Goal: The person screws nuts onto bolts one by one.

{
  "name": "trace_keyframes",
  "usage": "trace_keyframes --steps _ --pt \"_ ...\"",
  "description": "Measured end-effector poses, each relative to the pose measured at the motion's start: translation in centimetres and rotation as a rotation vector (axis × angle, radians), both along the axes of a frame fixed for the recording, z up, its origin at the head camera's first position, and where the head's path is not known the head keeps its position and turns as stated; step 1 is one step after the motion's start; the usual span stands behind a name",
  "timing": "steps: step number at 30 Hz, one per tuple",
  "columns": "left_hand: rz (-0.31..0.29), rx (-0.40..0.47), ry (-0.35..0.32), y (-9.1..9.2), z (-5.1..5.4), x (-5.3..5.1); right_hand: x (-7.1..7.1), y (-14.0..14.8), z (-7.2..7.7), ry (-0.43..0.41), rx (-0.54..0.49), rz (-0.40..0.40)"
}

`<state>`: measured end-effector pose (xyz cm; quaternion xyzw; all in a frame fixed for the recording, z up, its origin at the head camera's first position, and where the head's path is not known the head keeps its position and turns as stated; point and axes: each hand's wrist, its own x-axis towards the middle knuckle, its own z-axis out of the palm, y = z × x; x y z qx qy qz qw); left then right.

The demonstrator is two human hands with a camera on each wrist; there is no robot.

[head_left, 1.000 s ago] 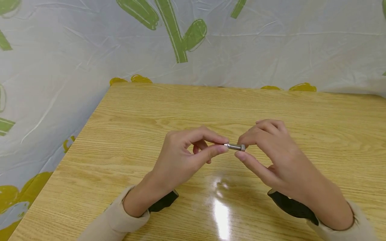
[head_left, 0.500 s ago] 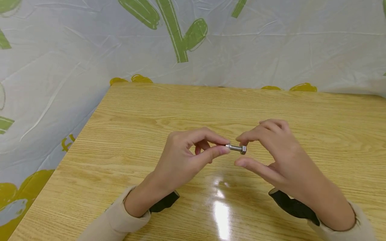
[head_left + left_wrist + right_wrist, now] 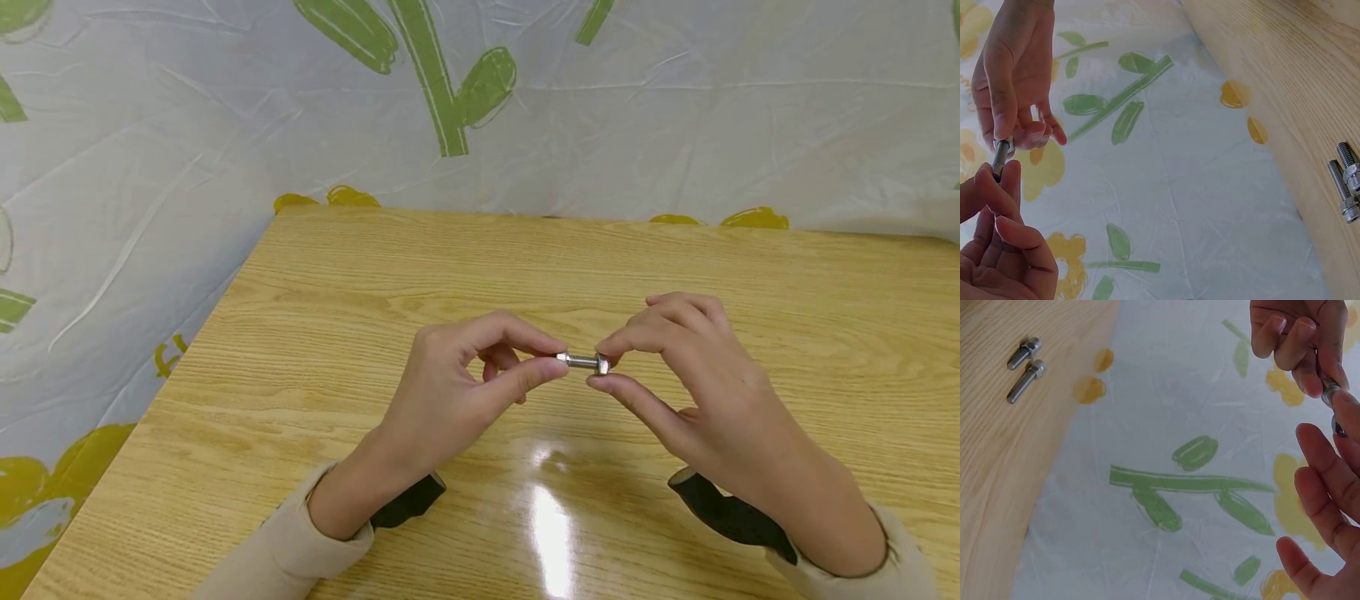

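Observation:
My left hand [image 3: 442,387] pinches one end of a silver metal bolt [image 3: 582,362] between thumb and forefinger, above the table. Its threaded shank spans the short gap between my hands, roughly level. On the bolt's right end sits a hexagonal nut [image 3: 602,365], pinched by the thumb and forefinger of my right hand [image 3: 701,387]; its other fingers are spread loosely. In the left wrist view the bolt [image 3: 999,161] runs between both hands. Fingers hide most of the bolt in the right wrist view, and the end in my left fingertips is largely covered.
Two more bolts with nuts [image 3: 1347,172] lie on the wood surface, seen in both wrist views but not in the head view. The wooden table [image 3: 315,275] meets a pale flowered cloth [image 3: 225,108] along its back and left edges.
My right thumb and forefinger moved apart from the nut half a second ago and now touch it again. The left hand's pinch stays, with the bolt raised slightly.

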<state>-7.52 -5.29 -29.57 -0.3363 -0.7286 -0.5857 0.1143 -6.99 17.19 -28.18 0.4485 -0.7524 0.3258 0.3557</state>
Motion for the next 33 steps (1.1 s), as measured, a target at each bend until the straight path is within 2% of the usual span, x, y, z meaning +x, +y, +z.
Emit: trace_keyframes --steps 7,10,13,21,23,29,31,33 --pt "-0.013 0.007 -0.002 0.0 0.3 0.2 0.5 0.2 0.6 -0.108 0.104 -0.073" --pt "-0.024 0.004 -0.002 0.0 0.7 0.3 0.5 0.2 0.3 -0.133 0.138 -0.097" --pt "-0.026 -0.004 0.011 0.1 0.7 0.4 0.3 0.3 -0.1 -0.108 0.131 -0.095" --pt "-0.021 -0.008 0.058 0.4 -0.3 0.1 -0.1 0.1 -1.1 -0.06 0.078 -0.101" --pt "-0.019 -0.009 0.063 0.4 -0.3 0.1 0.0 0.0 -1.1 -0.073 0.077 -0.106" --pt "-0.013 -0.012 0.058 0.2 -0.2 0.0 0.5 0.4 0.0 -0.193 0.098 -0.116" --pt "-0.017 -0.007 0.053 0.1 0.0 0.0 0.6 0.3 0.4 -0.192 0.089 -0.102" --pt "-0.018 0.0 0.049 0.0 0.1 0.0 0.6 0.1 0.5 -0.158 0.062 -0.074"
